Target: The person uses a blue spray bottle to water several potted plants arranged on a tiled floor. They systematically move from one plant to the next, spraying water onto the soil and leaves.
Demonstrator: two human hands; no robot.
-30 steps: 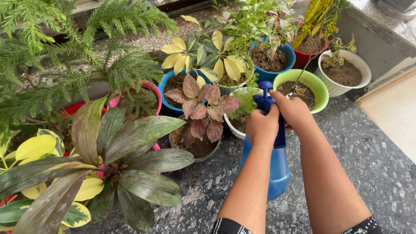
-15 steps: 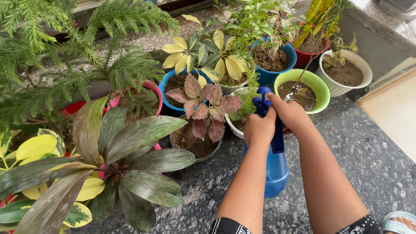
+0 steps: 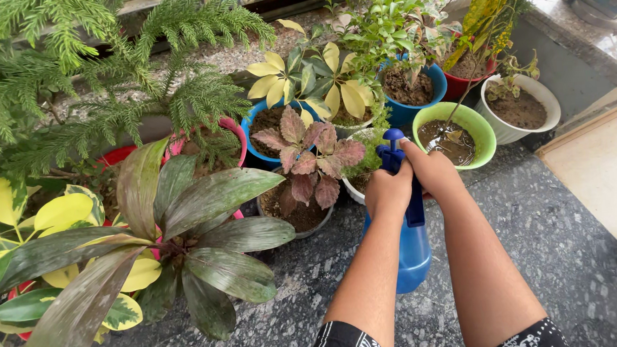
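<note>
Both of my hands grip a blue spray bottle [image 3: 413,256] held upright over the dark granite floor [image 3: 559,252]. My left hand [image 3: 388,192] wraps the bottle's neck just below the pump head. My right hand [image 3: 431,168] covers the top and the handle from the right side. The blue nozzle [image 3: 392,137] points toward a small pot with a red-leaved plant [image 3: 309,161] and a white pot of fine green foliage [image 3: 364,158] just behind it. A light green pot of wet soil [image 3: 480,123] stands right beyond my right hand.
Many potted plants crowd the left and back: a big dark-leaved plant [image 3: 185,229], a feathery conifer [image 3: 93,86], a yellow-leaved plant [image 3: 310,78] in a blue pot, a red pot [image 3: 459,84] and a white pot [image 3: 530,109]. Pale floor tiles [image 3: 604,172] lie at the right.
The bottle and both hands have dropped slightly and shifted a little right in view. A sandalled foot seen at the bottom right half a second ago is out of view.
</note>
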